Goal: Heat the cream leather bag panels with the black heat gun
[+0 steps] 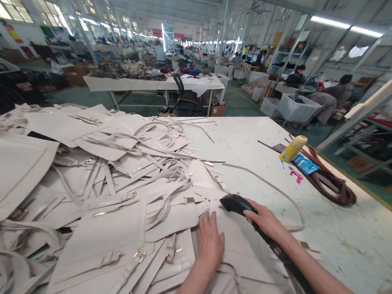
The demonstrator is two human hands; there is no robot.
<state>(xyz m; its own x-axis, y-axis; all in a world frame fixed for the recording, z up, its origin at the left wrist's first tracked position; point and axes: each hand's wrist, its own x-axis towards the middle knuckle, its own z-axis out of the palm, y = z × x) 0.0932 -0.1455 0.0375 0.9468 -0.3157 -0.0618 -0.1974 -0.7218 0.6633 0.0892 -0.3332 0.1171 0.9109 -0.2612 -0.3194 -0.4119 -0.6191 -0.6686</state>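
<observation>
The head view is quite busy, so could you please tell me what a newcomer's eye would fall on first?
Most likely the heap of pale, strapped and buckled pieces spread across the left and middle of the table. Next comes the black handheld tool in the right hand, its nose near the left hand. The bright yellow item stands out at right, by a brown coil.

Smooth leather-like panels (117, 228), shiny metal buckles (189, 200)
</observation>
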